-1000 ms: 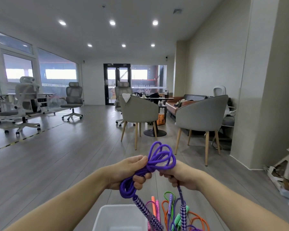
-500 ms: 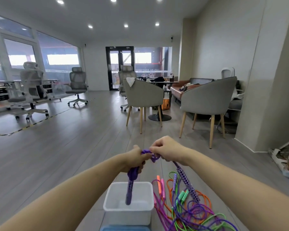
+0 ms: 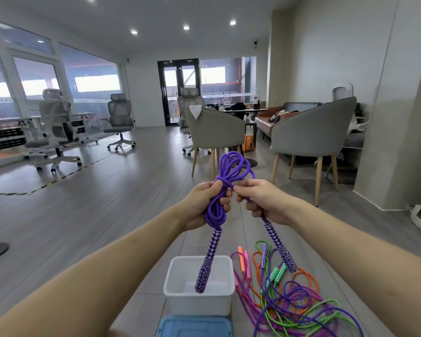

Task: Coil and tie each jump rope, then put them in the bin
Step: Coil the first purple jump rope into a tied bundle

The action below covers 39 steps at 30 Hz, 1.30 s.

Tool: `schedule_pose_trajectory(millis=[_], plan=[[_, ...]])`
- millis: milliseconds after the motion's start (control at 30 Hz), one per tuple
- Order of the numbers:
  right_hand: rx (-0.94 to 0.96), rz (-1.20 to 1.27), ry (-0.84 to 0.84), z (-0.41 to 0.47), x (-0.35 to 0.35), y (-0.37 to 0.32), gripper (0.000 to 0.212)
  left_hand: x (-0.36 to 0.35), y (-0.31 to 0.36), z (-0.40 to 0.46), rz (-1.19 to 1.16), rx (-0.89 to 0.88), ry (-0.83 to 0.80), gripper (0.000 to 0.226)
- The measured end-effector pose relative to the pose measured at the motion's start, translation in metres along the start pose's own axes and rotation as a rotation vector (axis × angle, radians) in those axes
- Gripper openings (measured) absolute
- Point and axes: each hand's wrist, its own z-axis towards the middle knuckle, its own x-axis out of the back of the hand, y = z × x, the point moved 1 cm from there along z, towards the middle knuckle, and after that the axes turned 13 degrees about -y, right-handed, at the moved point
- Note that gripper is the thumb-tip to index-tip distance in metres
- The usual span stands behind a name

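Observation:
I hold a coiled purple jump rope [image 3: 231, 166] at chest height. My left hand [image 3: 206, 203] grips the bundle of loops, which stick up above my fingers. My right hand [image 3: 260, 199] pinches the rope's end beside the wrap around the bundle. One patterned purple handle [image 3: 208, 261] hangs down over the white bin [image 3: 220, 301] on the floor. The other handle [image 3: 281, 250] dangles below my right hand. A tangle of loose ropes [image 3: 289, 295] in orange, pink, green and purple lies right of the bin.
A blue lid [image 3: 195, 327] lies on the floor in front of the bin. Two grey armchairs [image 3: 309, 132] and a table stand ahead. Office chairs [image 3: 119, 120] stand at the left by the windows. A wall corner rises at the right.
My hands rose and the view tilted down. The rope's loops, pulled low between my fists half a second ago, again stand up above my left hand.

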Motion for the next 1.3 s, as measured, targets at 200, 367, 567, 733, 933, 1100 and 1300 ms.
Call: schedule_pose_trajectory(millis=[200, 367, 567, 733, 933, 1100, 1300], plan=[[0.073, -0.017, 0.033, -0.002, -0.003, -0.005, 0.023, -0.002, -0.003, -0.001, 0.146, 0.047, 0.061, 0.039], [0.099, 0.059, -0.02, -0.005, 0.004, -0.009, 0.029, -0.003, -0.012, 0.004, 0.275, -0.006, 0.065, 0.045], [0.083, 0.073, -0.11, -0.009, 0.009, -0.003, 0.028, 0.003, -0.005, 0.0, 0.444, 0.021, 0.045, 0.052], [0.095, -0.098, 0.005, -0.011, 0.006, 0.001, 0.02, 0.0, -0.01, 0.0, 0.629, 0.112, 0.016, 0.035], [0.106, -0.181, 0.105, -0.008, 0.005, 0.002, 0.018, -0.008, -0.011, -0.002, 0.639, 0.077, -0.017, 0.033], [0.13, -0.163, 0.114, -0.008, 0.001, -0.003, 0.021, -0.004, -0.01, 0.003, 0.609, 0.05, 0.032, 0.03], [0.086, -0.161, 0.001, -0.012, 0.002, -0.007, 0.023, -0.003, -0.008, 0.002, 0.534, 0.019, 0.007, 0.032]])
